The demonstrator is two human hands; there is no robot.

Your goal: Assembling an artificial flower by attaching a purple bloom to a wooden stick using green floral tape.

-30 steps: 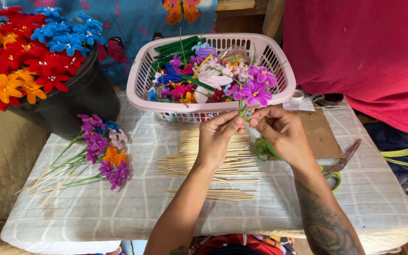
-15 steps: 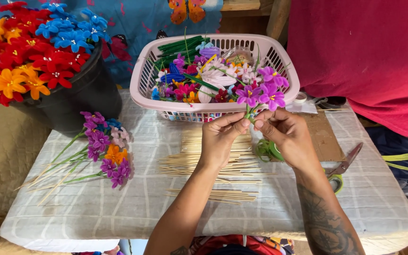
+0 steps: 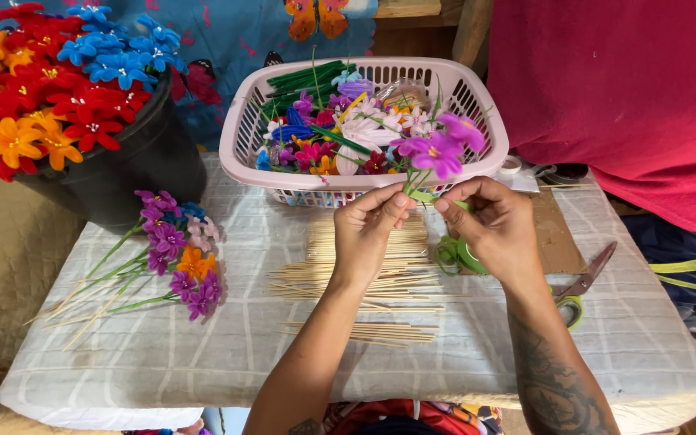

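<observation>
Head view, one frame, catalogued for you.

1. Your left hand (image 3: 368, 229): fingertips pinched on the stem of the purple flower (image 3: 438, 151), just below the bloom. The stem itself is mostly hidden between your fingers.
2. Your right hand (image 3: 489, 229): thumb and forefinger closed at the same stem, touching the left fingertips. A bit of green tape (image 3: 462, 251) shows under the palm; the roll is largely covered, so you cannot tell whether the hand holds it or only rests above it.
3. Purple flower: at 12 o'clock from both hands, its petals overlapping the near rim of the basket (image 3: 239, 137).
4. Basket: pink, latticed, filled with mixed flowers and green stems; the lower contents are too tangled to sort.
5. Sticks (image 3: 348, 282): a loose pile on the cloth (image 3: 203, 354), under and at 6 o'clock from your hands.
6. Bunch (image 3: 175, 258): finished purple and orange flowers, at 9 o'clock, well apart.
7. Pot (image 3: 134, 165): black, at 10 o'clock, with red, blue and orange flowers, cut off by the frame edge.
8. Scissors (image 3: 586, 278): at 3 o'clock, handles partly behind your forearm.
</observation>
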